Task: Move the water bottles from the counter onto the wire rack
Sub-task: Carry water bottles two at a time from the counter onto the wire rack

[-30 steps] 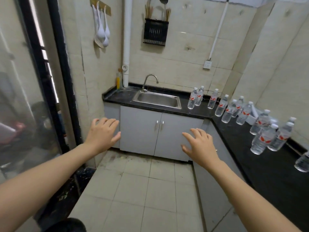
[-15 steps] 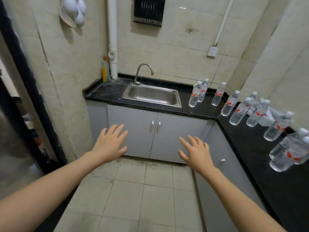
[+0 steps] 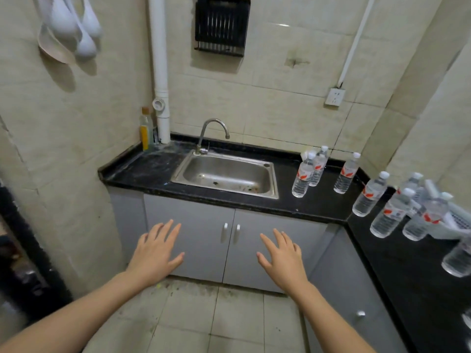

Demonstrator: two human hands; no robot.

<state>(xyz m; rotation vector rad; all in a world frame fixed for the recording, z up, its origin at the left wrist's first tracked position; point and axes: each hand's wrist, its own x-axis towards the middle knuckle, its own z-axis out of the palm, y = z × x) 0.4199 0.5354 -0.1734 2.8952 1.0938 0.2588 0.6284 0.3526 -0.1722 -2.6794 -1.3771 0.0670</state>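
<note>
both hands hover palm-down before the cabinet doors, left hand (image 3: 155, 253) and right hand (image 3: 283, 258) with fingers spread apart, holding nothing. bottles (image 3: 303, 177) stand along the counter (image 3: 153, 171) right of the sink (image 3: 226, 174), round its corner.

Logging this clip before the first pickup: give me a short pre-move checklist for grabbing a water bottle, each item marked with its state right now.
1. Left hand free: ok, open, holding nothing.
2. Right hand free: ok, open, holding nothing.
3. Water bottles upright on the counter: ok; the nearest water bottle to the sink stands capped.
4. Room for a grip on that bottle: not ok, a second bottle stands close behind it.
5. Wire rack located: cannot tell, not clearly in view.
6. Path from the hands to the bottles: ok, nothing lies between.
</note>
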